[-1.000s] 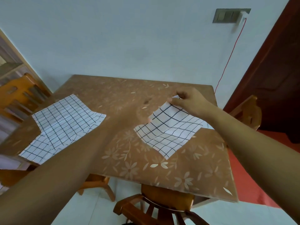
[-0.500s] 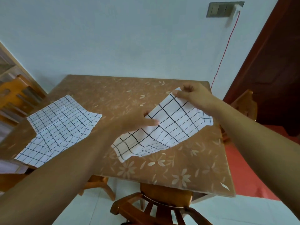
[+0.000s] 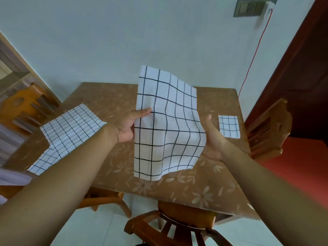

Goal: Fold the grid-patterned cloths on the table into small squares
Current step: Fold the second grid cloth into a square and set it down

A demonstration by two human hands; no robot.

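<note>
A white cloth with a black grid (image 3: 168, 125) is held up in the air above the middle of the table, hanging upright and slightly rippled. My left hand (image 3: 129, 126) pinches its left edge with the thumb on the front. My right hand (image 3: 212, 139) holds the right edge from behind, palm up; its fingers are mostly hidden by the cloth. A second grid cloth (image 3: 67, 135) lies spread on the table's left side. A small folded grid square (image 3: 229, 126) rests flat near the right edge.
The brown table with a leaf pattern (image 3: 177, 189) stands against a pale wall. Wooden chairs stand at the left (image 3: 24, 107), right (image 3: 268, 128) and front (image 3: 177, 226). A red cable (image 3: 252, 64) hangs from a wall switch plate (image 3: 250, 7).
Both hands lifted the cloth from the table's right side, carried it to the middle and raised it upright. The small folded square, earlier hidden, now shows on the right.
</note>
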